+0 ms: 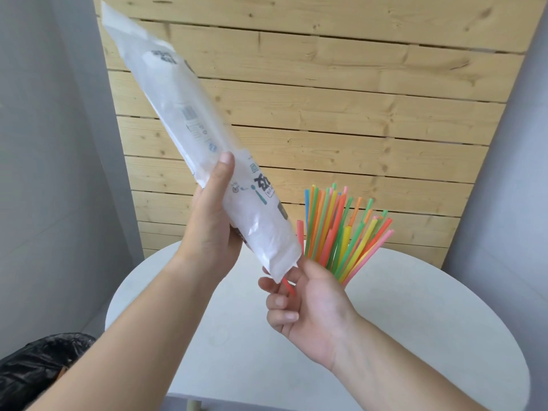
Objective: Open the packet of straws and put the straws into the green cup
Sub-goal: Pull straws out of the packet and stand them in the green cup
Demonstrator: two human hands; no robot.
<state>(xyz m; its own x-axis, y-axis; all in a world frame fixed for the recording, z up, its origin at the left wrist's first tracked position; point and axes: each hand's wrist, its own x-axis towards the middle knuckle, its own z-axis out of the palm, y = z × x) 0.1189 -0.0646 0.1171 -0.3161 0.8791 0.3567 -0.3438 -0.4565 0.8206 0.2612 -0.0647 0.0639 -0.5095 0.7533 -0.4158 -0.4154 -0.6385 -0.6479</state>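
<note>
My left hand [212,221] grips a long white plastic straw packet [189,134], held up slanted with its open end pointing down to the right. A single red straw [289,287] pokes out of that lower end. My right hand [308,304] is just below the opening, with its fingers pinching the red straw. Behind my right hand a bunch of several coloured straws [341,229] fans upward. The green cup holding them is hidden by my right hand.
A round white table [415,307] lies below my hands. A wooden slat wall [326,99] stands behind it. A black plastic bag [38,363] sits at the lower left, beside the table.
</note>
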